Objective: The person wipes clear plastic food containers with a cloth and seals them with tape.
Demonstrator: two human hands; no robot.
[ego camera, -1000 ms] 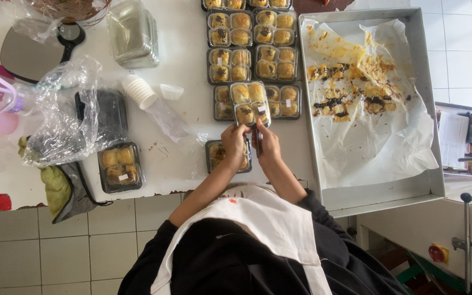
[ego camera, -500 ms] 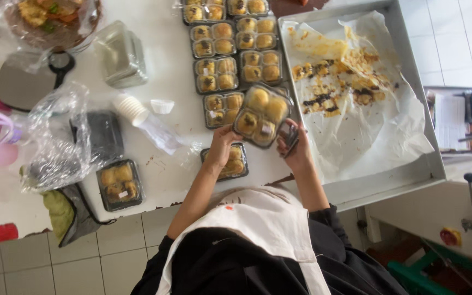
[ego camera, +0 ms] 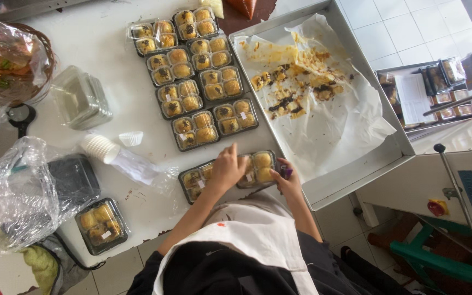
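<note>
The fingers of the left hand lie spread and pressed down on the clear lid of a black pastry box, probably to keep it steady on the tabletop. On the other side of this box the right hand pinches its edge and also holds a small purple thing; what this thing is cannot be told. The box stands at the near edge of the tabletop, touching a second box of the same kind. Beyond the box, more closed boxes lie in rows. Beside it, the metal tray holds paper with crumbs.
</note>
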